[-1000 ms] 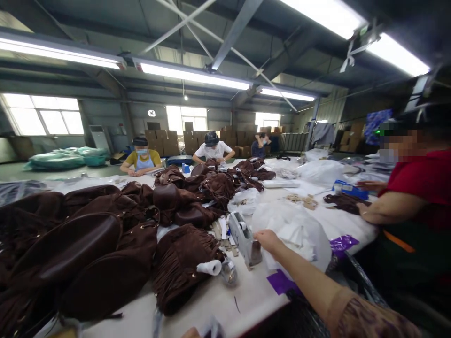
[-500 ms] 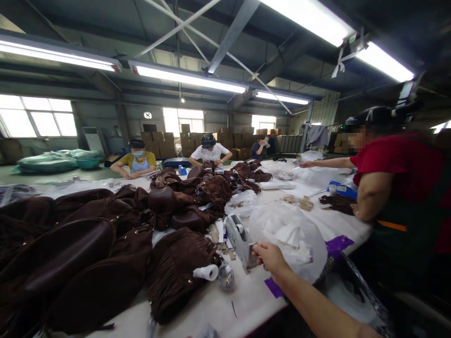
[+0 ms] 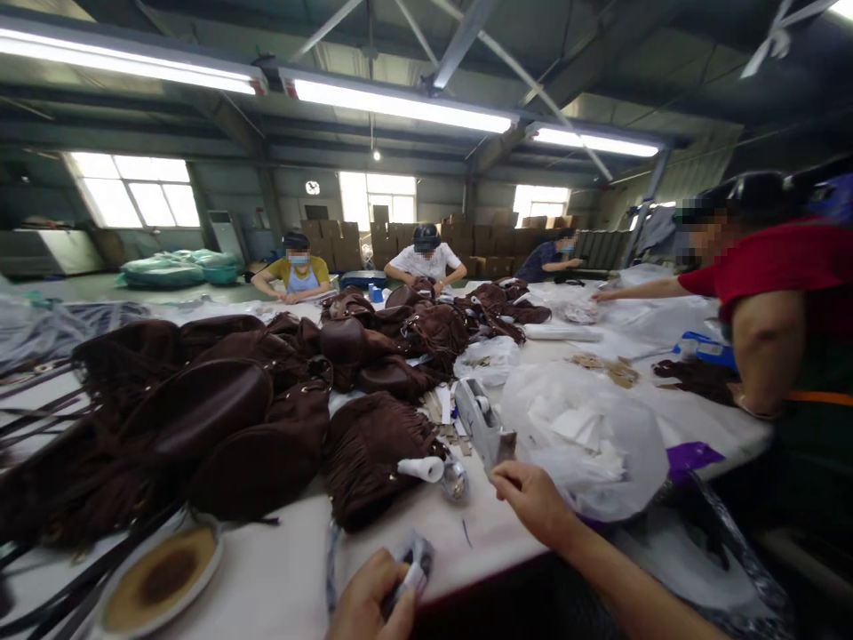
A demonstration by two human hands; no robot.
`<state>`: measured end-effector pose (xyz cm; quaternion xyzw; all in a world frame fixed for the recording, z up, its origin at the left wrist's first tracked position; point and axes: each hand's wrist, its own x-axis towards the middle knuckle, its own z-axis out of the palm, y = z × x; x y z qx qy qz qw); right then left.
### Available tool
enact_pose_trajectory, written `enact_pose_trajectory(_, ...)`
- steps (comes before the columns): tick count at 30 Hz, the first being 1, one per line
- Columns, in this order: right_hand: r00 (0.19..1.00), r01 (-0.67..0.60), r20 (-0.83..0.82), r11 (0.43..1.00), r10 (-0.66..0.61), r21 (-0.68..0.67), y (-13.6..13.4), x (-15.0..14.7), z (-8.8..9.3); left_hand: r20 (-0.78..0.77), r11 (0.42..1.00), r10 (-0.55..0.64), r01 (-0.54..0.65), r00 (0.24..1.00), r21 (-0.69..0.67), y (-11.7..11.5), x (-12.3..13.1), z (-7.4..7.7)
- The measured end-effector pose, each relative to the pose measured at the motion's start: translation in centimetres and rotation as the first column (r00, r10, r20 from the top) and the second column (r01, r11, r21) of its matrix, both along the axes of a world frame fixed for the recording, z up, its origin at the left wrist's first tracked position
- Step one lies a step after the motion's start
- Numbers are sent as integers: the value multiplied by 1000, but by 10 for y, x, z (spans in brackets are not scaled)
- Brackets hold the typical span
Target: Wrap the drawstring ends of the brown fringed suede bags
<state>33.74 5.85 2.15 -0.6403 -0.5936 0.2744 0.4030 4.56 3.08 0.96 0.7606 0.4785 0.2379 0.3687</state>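
Observation:
My left hand (image 3: 373,597), low in the middle, is closed around a small plastic-wrapped bundle (image 3: 414,569) with a grey and white look; its contents are unclear. My right hand (image 3: 533,502) pinches at the front end of a grey tape dispenser (image 3: 474,418), on what looks like a strip of tape (image 3: 506,449). Beside the dispenser lie a white roll (image 3: 423,468) and another clear wrapped bundle (image 3: 455,481). Left of these sits a dark brown fringed bag (image 3: 379,444).
More brown bags (image 3: 259,427) are heaped across the white table (image 3: 267,578). A round tin (image 3: 163,573) with a brown pad stands front left. A clear plastic sack (image 3: 579,436) of white pieces bulges at right. A person in red (image 3: 786,284) leans over the right side; several others work behind.
The view has swung left and down, bringing the tin and my left hand with the bundle into sight. My right hand stays pinched at the dispenser's front end, slightly lower against it.

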Motion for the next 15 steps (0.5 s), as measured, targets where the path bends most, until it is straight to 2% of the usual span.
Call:
enact_pose_trajectory(2,977,-176,-129,983,168,-55,-25,-35,6,6,998,51,-51,999,40,-4,3,5)
enact_pose_trajectory(5,920,-309,-288,944,264,-119,-48,-83,11,2,990,80,-80,997,112,-9,8,11)
enact_pose_trajectory(9,922,-293,-309,942,233,-163,-49,-117,1,-23,946,102,-90,994,312,-16,10,11)
enact_pose_trajectory(15,937,-247,-298,950,184,-190,-38,-123,-17,-121,834,168,-76,978,546,-22,3,8)
